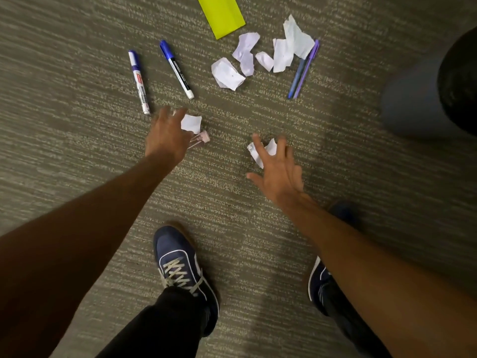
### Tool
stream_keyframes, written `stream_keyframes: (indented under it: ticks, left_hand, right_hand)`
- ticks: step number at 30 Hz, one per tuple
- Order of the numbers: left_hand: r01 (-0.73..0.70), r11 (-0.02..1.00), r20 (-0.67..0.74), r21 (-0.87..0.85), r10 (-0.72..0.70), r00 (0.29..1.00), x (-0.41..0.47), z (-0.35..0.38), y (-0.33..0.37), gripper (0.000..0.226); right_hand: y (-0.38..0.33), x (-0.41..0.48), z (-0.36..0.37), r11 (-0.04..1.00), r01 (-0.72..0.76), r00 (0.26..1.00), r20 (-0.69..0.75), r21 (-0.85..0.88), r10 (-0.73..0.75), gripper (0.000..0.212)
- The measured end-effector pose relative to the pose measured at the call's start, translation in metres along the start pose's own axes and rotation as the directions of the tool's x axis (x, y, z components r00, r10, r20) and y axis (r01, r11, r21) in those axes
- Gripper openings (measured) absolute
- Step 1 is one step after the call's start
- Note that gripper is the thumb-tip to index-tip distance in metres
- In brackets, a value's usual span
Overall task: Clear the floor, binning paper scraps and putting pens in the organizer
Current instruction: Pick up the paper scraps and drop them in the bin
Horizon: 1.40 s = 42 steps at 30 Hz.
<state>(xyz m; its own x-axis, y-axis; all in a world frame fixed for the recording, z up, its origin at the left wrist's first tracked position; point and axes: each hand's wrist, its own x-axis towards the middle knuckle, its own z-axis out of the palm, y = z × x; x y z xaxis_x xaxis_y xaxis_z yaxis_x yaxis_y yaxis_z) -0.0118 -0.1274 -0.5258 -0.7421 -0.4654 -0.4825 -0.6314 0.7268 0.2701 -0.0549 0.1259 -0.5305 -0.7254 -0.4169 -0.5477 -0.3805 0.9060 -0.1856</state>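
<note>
My left hand [165, 134] hovers with spread fingers over a white paper scrap [191, 123] and a pink binder clip [201, 138] on the carpet. My right hand [277, 171] is open above another white scrap [269, 148], whose edges show between the fingers. Farther out lie two blue-capped markers [139, 82] [177, 69], a pile of several torn white scraps [247, 60], and a blue and a purple pen [303, 71] side by side. Neither hand holds anything.
A grey bin [413, 99] with a dark opening stands at the right edge. A yellow-green folded sheet [222, 15] lies at the top. My two dark blue shoes [180, 264] stand on the grey-green carpet below the hands.
</note>
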Motion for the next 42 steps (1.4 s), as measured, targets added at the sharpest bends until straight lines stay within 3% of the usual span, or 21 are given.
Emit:
stream_keyframes:
  ticks: [4, 7, 12, 16, 24, 29, 33, 38, 42]
  left_hand:
    - [-0.080, 0.990, 0.040, 0.120, 0.076, 0.996, 0.010, 0.004, 0.006, 0.054]
    - [-0.092, 0.985, 0.001, 0.149, 0.093, 0.996, 0.012, 0.004, 0.010, 0.050]
    - [-0.061, 0.995, -0.063, 0.079, 0.066, 0.996, 0.012, -0.002, 0.018, 0.035]
    - [-0.031, 0.999, -0.133, 0.026, 0.034, 0.991, 0.012, -0.008, 0.025, 0.022]
    - [-0.244, 0.969, -0.122, -0.036, 0.238, 0.964, 0.056, -0.008, 0.061, 0.026]
    - [-0.164, 0.978, -0.131, -0.126, 0.147, 0.980, 0.100, -0.002, 0.086, 0.031]
    - [-0.119, 0.988, -0.151, -0.096, 0.104, 0.983, 0.117, 0.000, 0.095, 0.032]
    - [-0.027, 0.989, -0.155, -0.146, 0.004, 0.988, 0.122, 0.000, 0.112, 0.021]
    - [0.018, 0.968, -0.190, -0.250, -0.068, 0.979, 0.106, -0.009, 0.121, 0.032]
  right_hand:
    - [-0.004, 0.010, 0.004, 0.995, 0.008, 1.000, -0.025, -0.099, -0.010, 0.078]
    - [-0.006, 0.013, 0.005, 0.997, 0.024, 0.999, -0.019, -0.079, -0.026, 0.068]
    - [-0.004, 0.017, 0.002, 0.987, 0.147, 0.989, 0.027, -0.059, -0.145, 0.064]
    - [-0.003, 0.022, -0.009, 0.990, 0.139, 0.987, 0.079, 0.000, -0.138, 0.061]
    - [-0.002, 0.031, -0.032, 0.987, 0.154, 0.988, 0.020, 0.051, -0.155, 0.049]
    - [-0.002, 0.042, -0.040, 0.978, 0.187, 0.982, -0.060, 0.091, -0.182, 0.047]
    - [-0.005, 0.049, -0.050, 0.967, 0.244, 0.964, -0.122, 0.071, -0.234, 0.048]
    - [0.002, 0.055, -0.066, 0.952, 0.304, 0.947, -0.117, 0.041, -0.298, 0.046]
    - [0.008, 0.053, -0.083, 0.953, 0.301, 0.948, -0.125, 0.042, -0.293, 0.042]
